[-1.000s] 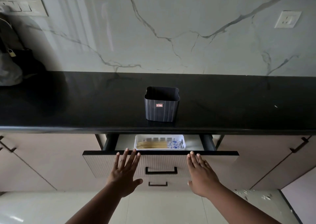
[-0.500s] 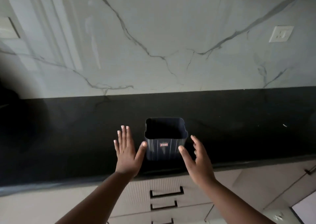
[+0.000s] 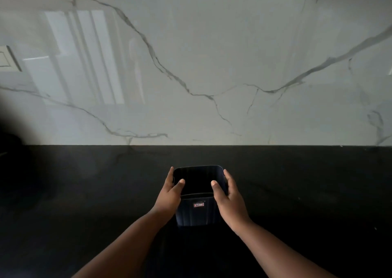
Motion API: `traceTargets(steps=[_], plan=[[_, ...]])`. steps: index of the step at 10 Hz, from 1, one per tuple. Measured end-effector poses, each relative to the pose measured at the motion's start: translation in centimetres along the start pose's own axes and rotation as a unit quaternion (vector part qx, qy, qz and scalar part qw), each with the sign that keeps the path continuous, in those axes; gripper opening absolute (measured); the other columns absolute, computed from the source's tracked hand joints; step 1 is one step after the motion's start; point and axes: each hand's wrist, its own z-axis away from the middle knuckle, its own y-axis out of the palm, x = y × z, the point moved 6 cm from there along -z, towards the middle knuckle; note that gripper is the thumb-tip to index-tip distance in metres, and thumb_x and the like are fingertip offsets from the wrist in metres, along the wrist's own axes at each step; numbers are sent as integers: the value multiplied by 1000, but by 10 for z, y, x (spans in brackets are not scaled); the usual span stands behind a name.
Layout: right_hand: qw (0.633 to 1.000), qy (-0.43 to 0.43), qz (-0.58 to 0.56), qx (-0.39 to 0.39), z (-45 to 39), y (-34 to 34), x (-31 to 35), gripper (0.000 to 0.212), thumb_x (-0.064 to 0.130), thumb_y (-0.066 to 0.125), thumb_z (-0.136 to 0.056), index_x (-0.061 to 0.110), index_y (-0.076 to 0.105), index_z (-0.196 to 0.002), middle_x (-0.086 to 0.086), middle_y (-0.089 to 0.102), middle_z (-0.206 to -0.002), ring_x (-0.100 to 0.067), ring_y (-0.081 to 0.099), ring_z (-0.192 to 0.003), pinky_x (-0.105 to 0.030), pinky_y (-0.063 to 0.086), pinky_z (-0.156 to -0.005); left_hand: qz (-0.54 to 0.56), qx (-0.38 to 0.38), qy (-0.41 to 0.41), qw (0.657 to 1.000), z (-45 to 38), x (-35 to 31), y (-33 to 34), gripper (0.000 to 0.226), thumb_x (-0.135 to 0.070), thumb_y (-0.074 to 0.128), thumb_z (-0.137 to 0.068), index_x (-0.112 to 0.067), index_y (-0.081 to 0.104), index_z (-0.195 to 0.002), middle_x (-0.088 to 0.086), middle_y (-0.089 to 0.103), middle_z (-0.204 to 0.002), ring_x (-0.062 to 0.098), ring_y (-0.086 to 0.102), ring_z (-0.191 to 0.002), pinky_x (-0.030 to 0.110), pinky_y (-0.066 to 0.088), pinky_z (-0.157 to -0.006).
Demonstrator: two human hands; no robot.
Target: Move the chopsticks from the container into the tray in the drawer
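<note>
Dark ribbed plastic container (image 3: pixel 198 211), lower centre: my left hand (image 3: pixel 169 195) and right hand (image 3: pixel 230 197) clasp its rim; likely light, stiff, slippery.

a glossy black tabletop (image 3: pixel 84 193) runs the full width of the view, its far edge meeting a pale marble-veined wall. one dark ribbed container (image 3: pixel 198 211) with a small red label on its near face appears to stand on it, near the middle towards the front.

Both hands, left hand (image 3: pixel 169 195) and right hand (image 3: pixel 230 197), apparently grip the dark container (image 3: pixel 198 212).
</note>
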Motion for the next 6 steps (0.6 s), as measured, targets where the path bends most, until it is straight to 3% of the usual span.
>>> traceTargets(steps=[1, 2, 3, 4, 5, 6], plan=[[1000, -2, 12, 22, -30, 5, -2, 64, 47, 54, -94, 34, 26, -150, 4, 45, -149, -15, 45, -134, -24, 37, -100, -15, -15, -7, 1000, -24, -1, -1, 60, -24, 48, -101, -26, 19, -153, 2, 26, -157, 12, 23, -143, 27, 20, -114], [999, -5, 30, 26, -45, 9, -4, 63, 46, 52, -94, 35, 25, -150, 4, 51, -143, -12, 53, -122, -19, 37, -91, 12, -28, -7, 1000, -39, 0, -3, 59, -23, 50, -100, -26, 23, -152, 3, 33, -154, 20, 31, -142, 42, 25, -118], [998, -16, 45, 27, -52, 10, -4, 63, 45, 52, -94, 35, 25, -150, 3, 49, -145, -15, 52, -125, -21, 38, -91, 28, -31, 2, 999, -42, -4, -2, 50, -26, 52, -98, -25, 37, -146, 0, 50, -142, 17, 47, -131, 41, 35, -113], [996, -15, 74, 51, -57, 7, 2, 67, 52, 54, -91, 37, 24, -149, 7, 45, -149, -17, 48, -131, -27, 41, -98, 28, 10, 7, 1000, -42, -6, 0, 58, -52, 60, -89, -29, 44, -140, -2, 53, -141, 12, 50, -129, 39, 36, -112], [993, 1, 106, 53, -58, -1, 14, 77, 69, 52, -82, 38, 27, -148, 5, 48, -147, -17, 49, -131, -33, 43, -102, -8, 27, -21, 999, -49, -9, -10, 100, -75, 55, -74, -32, 12, -154, -5, 19, -159, 14, 19, -145, 38, 18, -119], [985, -22, 165, 39, -61, -1, 41, 90, 79, 45, -77, 36, 17, -151, 2, 36, -155, -20, 37, -141, -38, 38, -108, -104, 39, -19, 994, -56, -31, -26, 112, -90, 44, -66, -35, -1, -153, 0, 13, -161, 20, 14, -147, 41, 12, -120]])
